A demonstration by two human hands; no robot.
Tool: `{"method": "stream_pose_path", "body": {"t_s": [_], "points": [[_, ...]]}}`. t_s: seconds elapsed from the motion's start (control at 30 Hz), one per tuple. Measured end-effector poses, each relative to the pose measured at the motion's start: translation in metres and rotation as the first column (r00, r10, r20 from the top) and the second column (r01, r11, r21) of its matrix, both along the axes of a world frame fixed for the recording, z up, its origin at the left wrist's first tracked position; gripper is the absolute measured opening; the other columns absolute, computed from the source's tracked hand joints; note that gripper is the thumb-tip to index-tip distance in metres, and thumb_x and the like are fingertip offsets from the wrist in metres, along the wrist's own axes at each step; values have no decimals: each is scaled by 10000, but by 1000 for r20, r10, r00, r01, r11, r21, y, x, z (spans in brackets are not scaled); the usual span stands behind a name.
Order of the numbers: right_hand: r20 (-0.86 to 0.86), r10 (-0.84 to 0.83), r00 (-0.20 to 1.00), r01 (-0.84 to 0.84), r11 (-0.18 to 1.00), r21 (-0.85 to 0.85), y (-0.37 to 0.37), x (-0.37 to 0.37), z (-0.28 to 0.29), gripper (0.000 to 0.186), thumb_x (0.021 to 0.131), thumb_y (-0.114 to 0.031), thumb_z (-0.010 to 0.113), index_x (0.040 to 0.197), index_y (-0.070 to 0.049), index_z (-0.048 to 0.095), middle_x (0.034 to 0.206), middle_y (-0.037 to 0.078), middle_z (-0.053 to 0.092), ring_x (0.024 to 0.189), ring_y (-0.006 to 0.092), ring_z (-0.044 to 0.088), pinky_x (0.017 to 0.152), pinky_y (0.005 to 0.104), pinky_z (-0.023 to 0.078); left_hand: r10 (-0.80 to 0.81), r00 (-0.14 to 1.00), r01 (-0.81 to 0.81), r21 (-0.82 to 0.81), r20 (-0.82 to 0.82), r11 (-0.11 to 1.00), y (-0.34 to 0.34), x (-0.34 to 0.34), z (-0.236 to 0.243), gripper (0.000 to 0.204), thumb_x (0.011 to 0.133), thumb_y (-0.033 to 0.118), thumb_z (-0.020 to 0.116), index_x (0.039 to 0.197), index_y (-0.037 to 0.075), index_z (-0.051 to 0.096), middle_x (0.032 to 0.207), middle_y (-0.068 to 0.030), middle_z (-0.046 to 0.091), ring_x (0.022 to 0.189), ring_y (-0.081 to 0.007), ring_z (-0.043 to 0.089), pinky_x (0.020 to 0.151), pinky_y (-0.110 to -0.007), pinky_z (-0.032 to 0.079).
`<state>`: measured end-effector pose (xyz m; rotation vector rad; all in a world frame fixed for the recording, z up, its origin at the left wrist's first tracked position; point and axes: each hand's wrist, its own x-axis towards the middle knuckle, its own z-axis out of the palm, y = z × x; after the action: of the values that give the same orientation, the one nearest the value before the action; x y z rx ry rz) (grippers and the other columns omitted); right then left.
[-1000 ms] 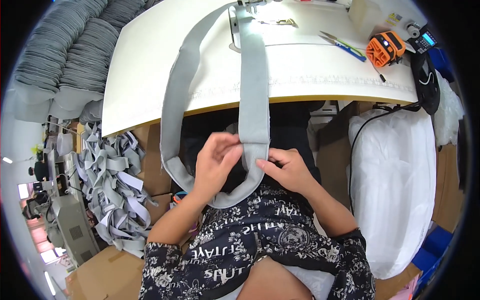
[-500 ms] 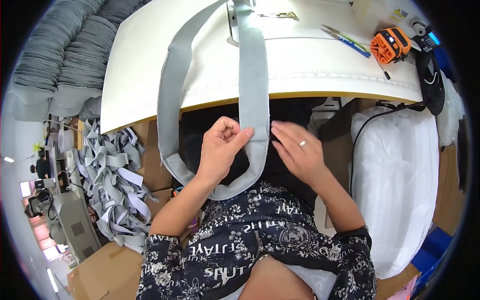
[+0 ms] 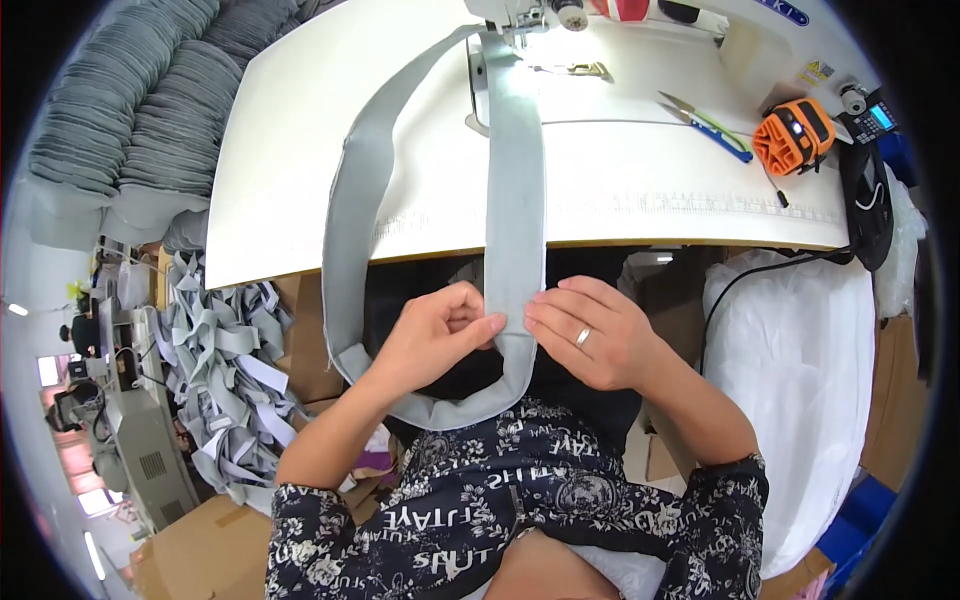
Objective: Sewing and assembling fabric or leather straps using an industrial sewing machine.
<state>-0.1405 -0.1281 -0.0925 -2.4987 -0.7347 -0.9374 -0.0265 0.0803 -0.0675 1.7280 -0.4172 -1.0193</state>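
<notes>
A long grey fabric strip (image 3: 515,190) forms a loop, running from under the sewing machine head (image 3: 510,15) over the table's front edge and down to my lap. My left hand (image 3: 440,330) pinches its left edge near a cross seam, thumb on top and fingers curled beneath. On the opposite edge, my right hand (image 3: 590,330), with a ring on one finger, grips the strip at about the same height. Between them the fabric lies flat. Below the seam it curves round to the left, then rises back toward the machine.
The white sewing table (image 3: 620,170) carries thread snips (image 3: 708,128), an orange and black device (image 3: 793,137) and a small keypad (image 3: 875,118). Stacked grey pieces (image 3: 90,110) stand at left above a heap of grey strips (image 3: 225,370). A white wrapped bundle (image 3: 790,420) lies at right.
My right hand has come in from beside the strip and closed on its right edge. My left hand keeps its pinch near the seam. The whole view has shifted, showing more of the machine.
</notes>
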Motion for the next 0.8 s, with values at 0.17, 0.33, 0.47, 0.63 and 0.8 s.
{"method": "stream_pose_path", "body": {"t_s": [0.17, 0.33, 0.47, 0.63, 0.8], "points": [[9, 9, 1000, -9, 999, 51, -2, 0, 3, 197, 733, -60, 649, 907, 30, 673, 960, 131, 681, 894, 248, 666, 803, 373, 546, -181, 542, 81, 164, 821, 983, -39, 37, 38, 151, 857, 135, 716, 914, 6, 662, 870, -102, 689, 738, -218, 681, 657, -282, 542], [-14, 39, 999, -37, 996, 87, -3, 3, 5, 190, 723, -54, 664, 891, 36, 668, 947, 135, 678, 879, 257, 670, 809, 382, 561, -111, 92, 272, 82, 990, 959, -97, 86, 29, 276, 874, 192, 677, 1076, 7, 641, 1156, -150, 640, 1070, -320, 608, 898, -377, 499], [-38, 98, 994, -92, 985, 145, -6, 5, 5, 249, 685, -76, 649, 899, 50, 666, 946, 145, 663, 901, 270, 650, 856, 394, 554, -207, 128, 257, 169, 970, 951, -107, 100, 16, 355, 881, 250, 688, 1152, 25, 644, 1226, -162, 631, 1133, -322, 597, 984, -387, 462], [-61, 118, 991, -108, 983, 150, -11, 7, 5, 253, 681, -79, 655, 895, 56, 663, 948, 151, 660, 903, 274, 647, 858, 393, 553, -260, 116, 219, 230, 959, 948, -106, 99, 13, 391, 883, 276, 687, 1182, 37, 611, 1266, -152, 614, 1188, -323, 565, 1065, -484, 378], [-88, 111, 990, -97, 984, 149, -29, 32, 12, 244, 687, -90, 657, 885, 52, 657, 935, 149, 647, 888, 284, 638, 865, 402, 549, -252, 145, 205, 220, 957, 954, -121, 116, 13, 405, 882, 287, 688, 1172, 22, 588, 1258, -157, 613, 1190, -330, 559, 1075, -502, 364]]}}
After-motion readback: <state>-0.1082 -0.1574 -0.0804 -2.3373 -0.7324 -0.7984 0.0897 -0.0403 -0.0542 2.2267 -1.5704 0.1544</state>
